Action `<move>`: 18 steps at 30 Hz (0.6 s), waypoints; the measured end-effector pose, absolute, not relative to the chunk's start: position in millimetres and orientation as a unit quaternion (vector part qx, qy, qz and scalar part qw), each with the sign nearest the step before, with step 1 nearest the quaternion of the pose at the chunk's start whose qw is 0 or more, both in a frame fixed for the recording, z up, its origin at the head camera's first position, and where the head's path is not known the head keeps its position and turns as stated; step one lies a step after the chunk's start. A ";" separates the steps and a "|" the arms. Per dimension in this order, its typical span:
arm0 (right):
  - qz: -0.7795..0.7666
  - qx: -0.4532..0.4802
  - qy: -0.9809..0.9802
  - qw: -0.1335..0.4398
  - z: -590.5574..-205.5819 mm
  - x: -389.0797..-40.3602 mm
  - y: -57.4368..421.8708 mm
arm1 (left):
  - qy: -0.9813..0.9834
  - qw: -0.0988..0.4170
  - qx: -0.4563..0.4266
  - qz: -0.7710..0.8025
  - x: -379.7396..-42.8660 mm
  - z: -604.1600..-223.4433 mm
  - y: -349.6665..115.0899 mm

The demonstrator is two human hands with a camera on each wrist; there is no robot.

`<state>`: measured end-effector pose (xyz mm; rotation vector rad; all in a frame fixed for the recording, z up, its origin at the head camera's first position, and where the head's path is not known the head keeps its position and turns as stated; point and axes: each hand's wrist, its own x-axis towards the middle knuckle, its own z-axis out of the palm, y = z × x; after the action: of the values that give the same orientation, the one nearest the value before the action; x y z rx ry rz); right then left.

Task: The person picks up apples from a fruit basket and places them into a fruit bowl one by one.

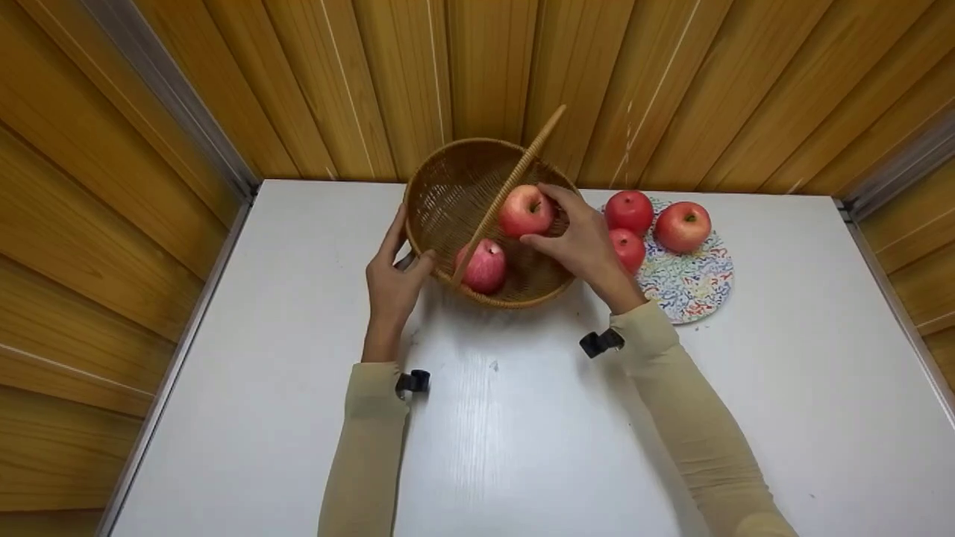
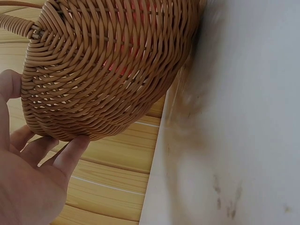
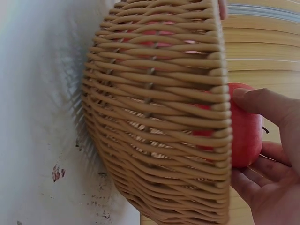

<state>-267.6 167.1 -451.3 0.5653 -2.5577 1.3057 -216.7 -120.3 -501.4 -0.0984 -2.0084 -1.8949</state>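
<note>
A woven wicker basket (image 1: 448,186) with a tall handle (image 1: 515,175) stands at the back of the white table (image 1: 477,418). One red apple (image 1: 483,266) lies inside it near the front rim. My right hand (image 1: 574,239) grips a second red apple (image 1: 525,210) just over the basket's right side; the right wrist view shows this apple (image 3: 246,131) behind the basket wall (image 3: 159,117). My left hand (image 1: 395,272) holds the basket's left rim, its fingers (image 2: 70,154) lying against the weave (image 2: 108,70).
Three red apples (image 1: 682,226) sit on a colourful patterned plate (image 1: 690,283) to the right of the basket. Wooden panel walls enclose the table at the back and both sides.
</note>
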 end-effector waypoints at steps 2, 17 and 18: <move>0.449 0.184 -0.867 0.111 -449.1 -264.5 169.5 | -0.715 0.190 -0.034 -0.671 -216.9 -501.5 -120.3; 0.483 0.154 -0.849 0.148 -443.6 -236.8 189.8 | -0.709 0.184 -0.038 -0.679 -215.3 -501.1 -119.8; 0.485 0.153 -0.848 0.150 -444.0 -235.6 191.3 | -0.709 0.184 -0.038 -0.679 -215.0 -500.9 -119.7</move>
<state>-235.6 191.3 -444.0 0.4388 -2.4358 1.3930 -215.0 -119.7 -500.9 -0.1070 -2.0004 -1.9152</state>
